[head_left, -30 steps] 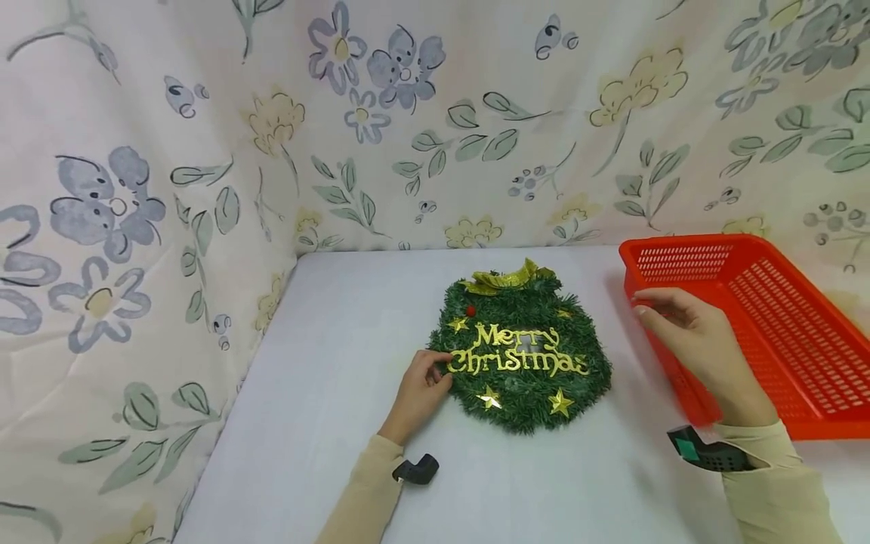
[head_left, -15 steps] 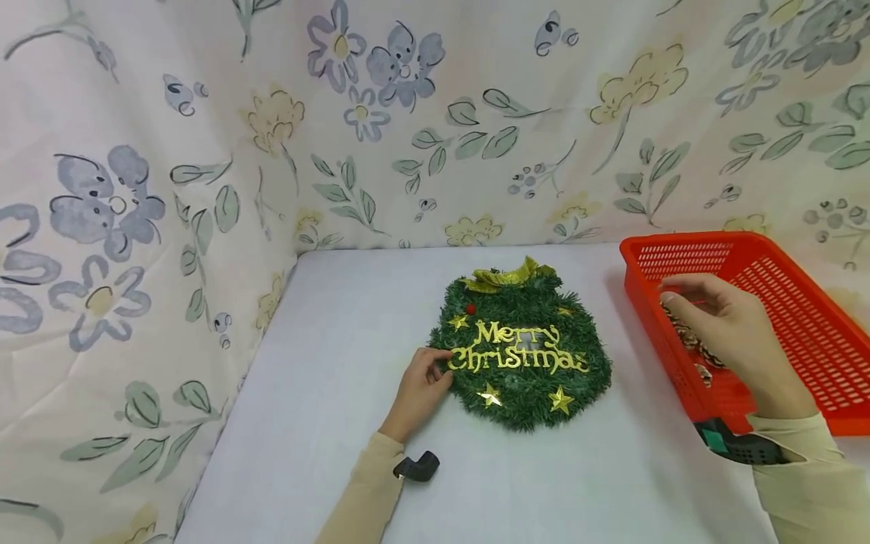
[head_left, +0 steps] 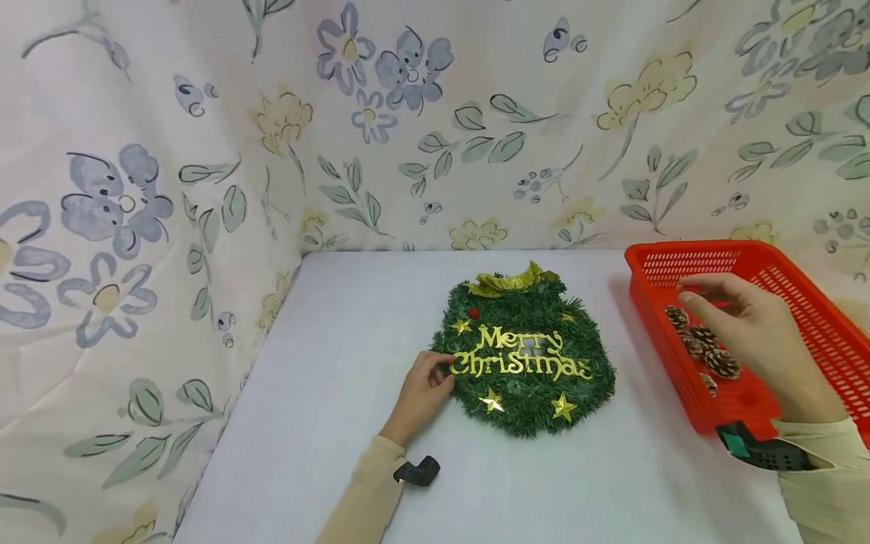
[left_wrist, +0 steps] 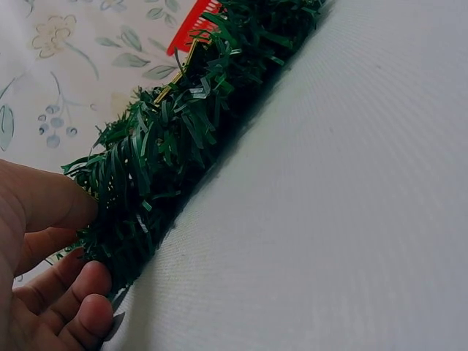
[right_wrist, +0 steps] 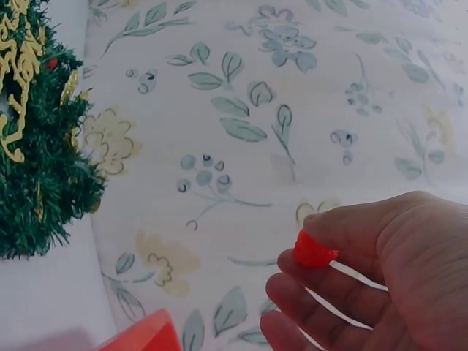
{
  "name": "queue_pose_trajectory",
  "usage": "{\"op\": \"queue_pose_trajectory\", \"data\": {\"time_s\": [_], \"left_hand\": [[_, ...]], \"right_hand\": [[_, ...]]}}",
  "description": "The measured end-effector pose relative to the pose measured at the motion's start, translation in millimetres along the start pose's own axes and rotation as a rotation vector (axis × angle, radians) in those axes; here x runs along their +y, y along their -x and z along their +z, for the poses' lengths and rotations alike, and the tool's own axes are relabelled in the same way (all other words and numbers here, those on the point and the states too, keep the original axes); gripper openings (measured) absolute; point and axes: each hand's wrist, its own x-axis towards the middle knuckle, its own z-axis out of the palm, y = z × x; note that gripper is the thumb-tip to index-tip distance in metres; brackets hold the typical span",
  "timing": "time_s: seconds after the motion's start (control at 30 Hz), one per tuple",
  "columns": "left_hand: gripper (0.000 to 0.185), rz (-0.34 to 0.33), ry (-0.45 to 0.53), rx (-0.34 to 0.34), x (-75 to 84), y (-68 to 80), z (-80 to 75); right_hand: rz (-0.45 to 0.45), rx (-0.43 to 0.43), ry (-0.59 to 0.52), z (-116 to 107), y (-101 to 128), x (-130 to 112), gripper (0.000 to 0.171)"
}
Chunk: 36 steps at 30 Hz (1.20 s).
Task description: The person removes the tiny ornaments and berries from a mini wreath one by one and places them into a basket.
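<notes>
A green tinsel Christmas wreath [head_left: 526, 393] lies on the white table, bearing gold "Merry Christmas" lettering [head_left: 519, 351], gold stars, a gold bow and one red berry [head_left: 473, 313]. At its left edge my left hand [head_left: 423, 389] pinches the green strands, thumb above and fingers curled below, as the left wrist view shows. My right hand [head_left: 761, 332] is over the red basket's left side. Between its thumb and index finger it pinches a small, bumpy red berry [right_wrist: 314, 251]; the other fingers are loosely bent. In the head view that berry is mostly hidden by the fingers.
A red plastic basket [head_left: 635, 264] with slotted walls stands at the table's right. Several pine cones [head_left: 720, 363] lie inside along its left wall. Floral cloth [head_left: 381, 174] hangs behind and to the left of the white table [head_left: 326, 363].
My right hand has moved right, from the basket's left rim to over its inside, and the pine cones have come into view. My left hand stays at the wreath's edge.
</notes>
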Motion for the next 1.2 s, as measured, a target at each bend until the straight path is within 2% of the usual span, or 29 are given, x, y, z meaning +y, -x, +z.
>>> {"op": "queue_pose_trajectory", "data": {"time_s": [0.23,0.47,0.73,0.93,1.1,1.2], "left_hand": [[0.030,0.011,-0.003,0.012,0.8,-3.6,-2.9],[0.031,0.018,-0.003,0.013,1.0,-12.2,-4.8],[0.031,0.030,0.000,0.015,1.2,-14.8,-3.7],[0.028,0.040,0.022,0.013,0.7,-6.3,2.6],[0.028,0.018,0.026,0.003,-2.7,4.5,5.4],[0.029,0.018,0.020,-0.001,-3.1,4.0,3.2]], "right_hand": [[0.001,0.043,0.063,-1.5,-10.7,2.0,0.045],[0.019,0.074,0.079,-8.7,-19.3,8.2,0.049],[0.045,0.101,0.087,-16.7,-26.6,18.9,0.056],[0.029,0.117,0.089,-19.3,-24.4,32.0,0.053],[0.059,0.089,0.100,-17.3,-21.3,42.9,0.055],[0.078,0.093,0.106,-15.8,-20.3,47.9,0.059]]}}
